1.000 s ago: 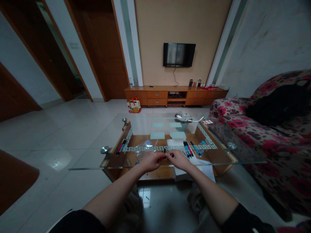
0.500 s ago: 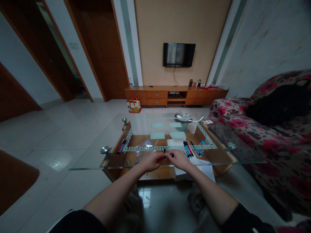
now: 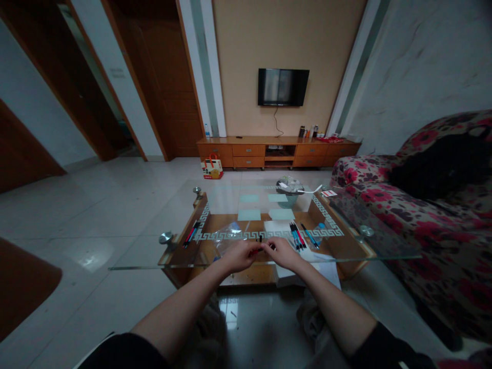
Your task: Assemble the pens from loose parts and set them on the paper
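Both hands — left (image 3: 239, 255), right (image 3: 283, 252) — pinch one red pen (image 3: 256, 250) over the glass table (image 3: 154, 251).

No readable text anywhere. Gift bag (image 3: 212, 167) at centre frame, by cabinet, bears pattern too small to read. Red-white card (image 3: 329, 193) on glass table (image 3: 154, 246), right of centre, also illegible.

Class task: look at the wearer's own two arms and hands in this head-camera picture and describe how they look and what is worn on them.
Both forearms are bare. The left hand and right hand wear no gloves; no rings or watch can be made out in the dim picture. Dark, black-looking sleeves cover only the upper arms: the left sleeve and the right sleeve, whose lower edge shows a small pale mark.
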`<state>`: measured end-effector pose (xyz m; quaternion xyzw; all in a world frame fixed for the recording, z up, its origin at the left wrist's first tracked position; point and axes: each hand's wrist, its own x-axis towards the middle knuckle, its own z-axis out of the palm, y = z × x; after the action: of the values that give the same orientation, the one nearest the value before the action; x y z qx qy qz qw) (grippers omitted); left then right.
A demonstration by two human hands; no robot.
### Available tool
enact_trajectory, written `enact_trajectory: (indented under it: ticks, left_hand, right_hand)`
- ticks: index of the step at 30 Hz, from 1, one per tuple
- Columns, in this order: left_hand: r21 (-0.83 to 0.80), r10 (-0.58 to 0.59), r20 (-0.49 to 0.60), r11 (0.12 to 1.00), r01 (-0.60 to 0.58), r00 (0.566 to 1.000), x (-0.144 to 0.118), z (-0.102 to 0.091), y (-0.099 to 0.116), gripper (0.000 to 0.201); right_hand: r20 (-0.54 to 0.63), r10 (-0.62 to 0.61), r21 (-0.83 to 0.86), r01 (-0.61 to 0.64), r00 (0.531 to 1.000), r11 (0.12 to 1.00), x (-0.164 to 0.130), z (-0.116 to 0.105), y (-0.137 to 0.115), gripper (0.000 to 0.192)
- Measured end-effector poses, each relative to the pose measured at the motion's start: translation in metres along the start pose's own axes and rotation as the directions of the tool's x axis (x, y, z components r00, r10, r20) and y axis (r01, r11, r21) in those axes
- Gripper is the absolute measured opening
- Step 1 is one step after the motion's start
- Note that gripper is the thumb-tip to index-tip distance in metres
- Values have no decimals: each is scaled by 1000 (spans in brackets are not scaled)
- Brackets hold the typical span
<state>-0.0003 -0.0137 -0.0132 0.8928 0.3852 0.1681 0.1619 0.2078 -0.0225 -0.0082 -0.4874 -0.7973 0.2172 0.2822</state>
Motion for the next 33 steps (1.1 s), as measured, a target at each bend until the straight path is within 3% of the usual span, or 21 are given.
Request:
enact_trajectory:
  ticks: [5,11,17,21,26,29,33]
  left_hand:
    - [12,-11,-3,1000,11,1000,0,-1,0,28]
    - [-12,-35,8,999,35,999,0,-4,5,30]
    - [-4,-84,-38,996,84,996,1,-7,9,25]
    - [22,-91,-76,995,93,993,3,-8,9,25]
    - [17,-97,-57,995,99,994,8,-8,13,22]
    - [-13,-60,-34,998,60,998,12,-6,18,22]
    - [-1,-58,-22,998,58,998,18,-3,25,26]
  right_hand:
    - [-6,7,15,-7,1000,1000,1,-1,0,26]
    - [1,-20,0,20,1000,1000,0,-2,-3,38]
    - [-109,144,176,-123,984,977,8,-1,7,38]
    - [-140,277,403,-201,951,893,15,-2,17,38]
    - [-100,412,680,-240,906,692,17,-4,12,40]
    - [-78,442,760,-234,893,606,16,-8,7,40]
    - [-89,456,768,-230,886,597,14,-14,10,40]
